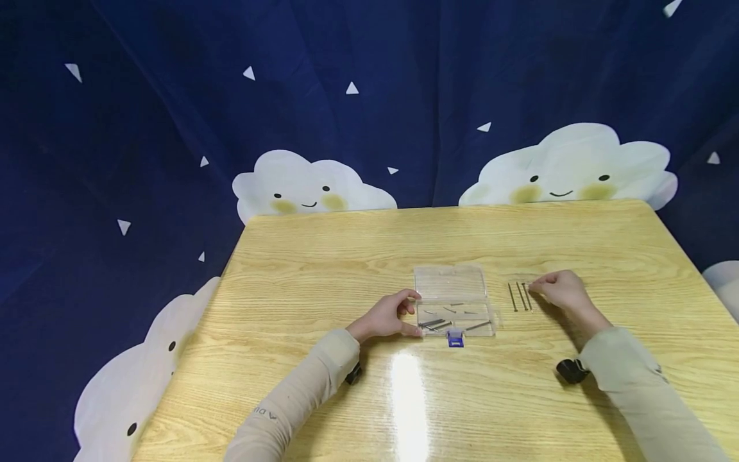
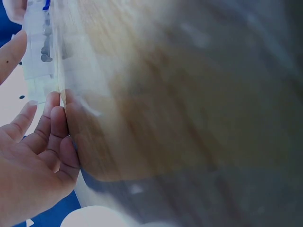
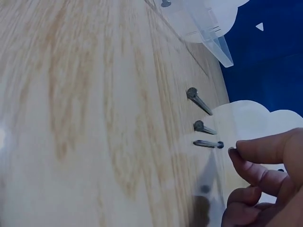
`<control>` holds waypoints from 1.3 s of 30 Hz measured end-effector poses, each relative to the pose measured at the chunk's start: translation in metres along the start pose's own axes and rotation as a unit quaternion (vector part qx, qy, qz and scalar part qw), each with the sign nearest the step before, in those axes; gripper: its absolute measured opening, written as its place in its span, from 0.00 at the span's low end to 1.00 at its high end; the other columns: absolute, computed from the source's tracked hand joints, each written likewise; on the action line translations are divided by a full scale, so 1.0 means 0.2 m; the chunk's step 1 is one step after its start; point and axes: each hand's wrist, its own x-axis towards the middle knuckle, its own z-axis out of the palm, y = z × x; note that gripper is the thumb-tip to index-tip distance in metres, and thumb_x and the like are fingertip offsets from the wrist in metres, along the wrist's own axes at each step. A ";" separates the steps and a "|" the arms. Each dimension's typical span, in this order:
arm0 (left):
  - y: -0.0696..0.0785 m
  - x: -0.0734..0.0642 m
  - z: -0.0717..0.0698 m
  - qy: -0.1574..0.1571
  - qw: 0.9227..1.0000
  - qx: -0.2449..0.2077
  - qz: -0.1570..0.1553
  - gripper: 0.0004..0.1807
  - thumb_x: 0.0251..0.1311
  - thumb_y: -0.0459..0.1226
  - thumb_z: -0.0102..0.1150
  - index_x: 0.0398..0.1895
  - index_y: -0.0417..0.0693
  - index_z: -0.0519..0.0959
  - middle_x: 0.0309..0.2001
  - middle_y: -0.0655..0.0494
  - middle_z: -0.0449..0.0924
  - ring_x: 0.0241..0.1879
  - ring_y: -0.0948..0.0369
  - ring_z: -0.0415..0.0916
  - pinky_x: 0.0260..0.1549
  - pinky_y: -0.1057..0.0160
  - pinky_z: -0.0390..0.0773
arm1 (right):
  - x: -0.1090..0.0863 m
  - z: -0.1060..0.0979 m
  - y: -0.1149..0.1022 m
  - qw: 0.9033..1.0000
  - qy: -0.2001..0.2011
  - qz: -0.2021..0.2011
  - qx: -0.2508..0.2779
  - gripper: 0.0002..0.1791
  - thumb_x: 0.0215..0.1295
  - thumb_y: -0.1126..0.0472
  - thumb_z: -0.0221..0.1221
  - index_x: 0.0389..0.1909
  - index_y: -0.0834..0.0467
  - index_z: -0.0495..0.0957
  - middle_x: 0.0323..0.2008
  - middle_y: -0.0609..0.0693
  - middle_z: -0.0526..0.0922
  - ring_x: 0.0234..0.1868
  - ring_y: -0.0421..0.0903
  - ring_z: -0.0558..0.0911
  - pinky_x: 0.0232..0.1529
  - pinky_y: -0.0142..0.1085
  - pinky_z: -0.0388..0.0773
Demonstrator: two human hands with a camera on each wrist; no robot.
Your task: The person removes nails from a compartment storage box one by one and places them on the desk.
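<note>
A clear plastic box (image 1: pixel 451 282) stands with its lid folded back and a blue latch (image 1: pixel 455 340) at its front. Several nails (image 1: pixel 441 325) and smaller pins lie inside it. My left hand (image 1: pixel 392 314) grips the box's left side, thumb at the near corner and fingers at the far part. To the right of the box, three nails (image 3: pixel 204 126) lie side by side on the table. Close beside the head of the rightmost nail (image 3: pixel 208 144), my right hand (image 3: pixel 265 175) has thumb and index fingertips together. A small gap shows there, with nothing visible between the tips.
The wood-grained table (image 1: pixel 312 256) has a bright glare strip in front of the box. A dark blue curtain (image 1: pixel 392 38) with clouds and triangles hangs behind and beside it. A black wrist device (image 1: pixel 571 371) sits under the right cuff.
</note>
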 end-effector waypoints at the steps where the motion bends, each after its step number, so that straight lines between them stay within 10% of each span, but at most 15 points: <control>1: 0.00 0.00 0.00 0.000 1.000 0.000 0.000 0.36 0.42 0.41 0.72 0.56 0.45 0.67 0.34 0.57 0.72 0.30 0.65 0.64 0.31 0.69 0.65 | 0.00 0.00 0.00 1.000 -0.001 0.000 -0.003 0.20 0.62 0.56 0.54 0.41 0.72 0.77 0.33 0.61 0.79 0.23 0.45 0.69 0.24 0.37 0.66; 11: 0.00 0.00 0.00 0.002 1.000 -0.002 0.002 0.35 0.43 0.40 0.72 0.56 0.45 0.68 0.33 0.57 0.72 0.28 0.65 0.63 0.30 0.70 0.63 | -0.04 0.04 -0.04 0.996 0.011 -0.081 -0.019 0.17 0.62 0.58 0.56 0.39 0.70 0.78 0.40 0.65 0.75 0.33 0.50 0.72 0.29 0.38 0.68; 30: 0.00 -0.01 0.00 0.005 1.000 0.003 0.011 0.35 0.42 0.40 0.72 0.56 0.44 0.68 0.34 0.58 0.71 0.30 0.64 0.64 0.32 0.69 0.65 | -0.12 0.21 -0.10 0.979 -0.024 -0.200 0.035 0.06 0.55 0.65 0.62 0.31 0.64 0.82 0.14 0.44 0.64 0.16 0.36 0.61 0.21 0.31 0.60; 39: 0.00 0.00 0.00 0.005 1.000 0.003 0.011 0.35 0.42 0.40 0.72 0.56 0.44 0.68 0.34 0.56 0.72 0.31 0.63 0.65 0.33 0.69 0.66 | -0.12 0.27 -0.11 0.953 -0.038 -0.299 0.045 0.05 0.49 0.68 0.66 0.29 0.61 0.83 0.15 0.42 0.65 0.17 0.34 0.60 0.18 0.30 0.59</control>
